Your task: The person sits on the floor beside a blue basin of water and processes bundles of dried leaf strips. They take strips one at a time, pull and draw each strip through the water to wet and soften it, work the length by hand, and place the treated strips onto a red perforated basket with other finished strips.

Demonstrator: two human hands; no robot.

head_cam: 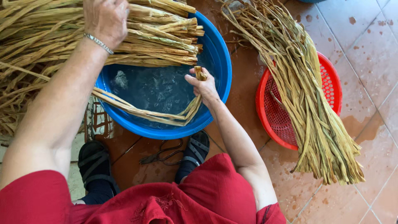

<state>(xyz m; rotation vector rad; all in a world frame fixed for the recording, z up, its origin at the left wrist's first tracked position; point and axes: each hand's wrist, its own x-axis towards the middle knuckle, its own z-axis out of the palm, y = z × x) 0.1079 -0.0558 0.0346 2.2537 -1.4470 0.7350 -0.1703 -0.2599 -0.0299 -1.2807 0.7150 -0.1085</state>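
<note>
A blue basin (219, 58) holds water, and a thick bundle of dried straw-coloured plant strips (161, 39) lies across its far rim. My left hand (105, 18), with a metal bracelet at the wrist, rests on top of that bundle. My right hand (203, 85) is over the water, closed on the end of a long wet strip (145, 114). That strip curves along the basin's near rim and out to the left.
A red mesh basket (331, 87) sits to the right with a long sheaf of wet strips (306, 108) draped over it. Scissors (161, 155) lie on the wet tiled floor between my sandalled feet. More dry strips are piled at the left.
</note>
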